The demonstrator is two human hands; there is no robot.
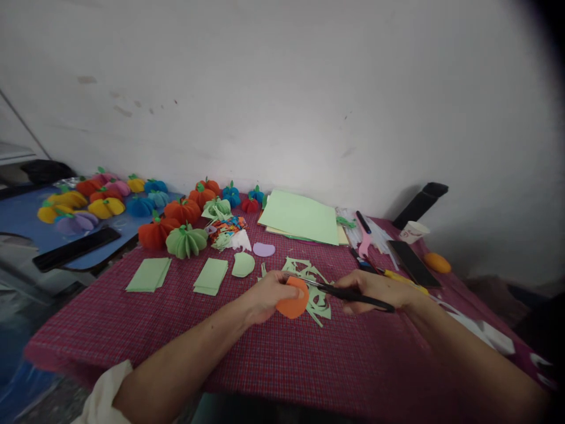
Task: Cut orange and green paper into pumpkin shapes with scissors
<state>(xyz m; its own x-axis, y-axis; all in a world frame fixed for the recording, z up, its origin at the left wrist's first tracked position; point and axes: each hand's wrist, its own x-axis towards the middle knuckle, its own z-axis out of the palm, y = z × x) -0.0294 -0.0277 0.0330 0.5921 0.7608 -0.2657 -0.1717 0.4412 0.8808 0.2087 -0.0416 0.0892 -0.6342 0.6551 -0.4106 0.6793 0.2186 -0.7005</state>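
Observation:
My left hand (269,293) pinches a rounded piece of orange paper (292,307) over the middle of the table. In my right hand (373,287) is a pair of black-handled scissors (333,290), their blades pointing left and reaching the paper's upper edge. Whether the blades are apart is too small to tell. Light green paper scraps (320,309) lie just beneath and behind the hands. Left of them are a rounded green paper stack (243,265), a purple paper piece (263,249) and two rectangular green stacks, one nearer (210,277) and one farther left (149,275).
Several paper pumpkins (159,232) stand at the table's back left, others on a blue table (26,212). Green sheets (300,217) lie by the wall. Rightward are a paper cup (414,231), a dark phone-like slab (414,263) and an orange oval object (437,262).

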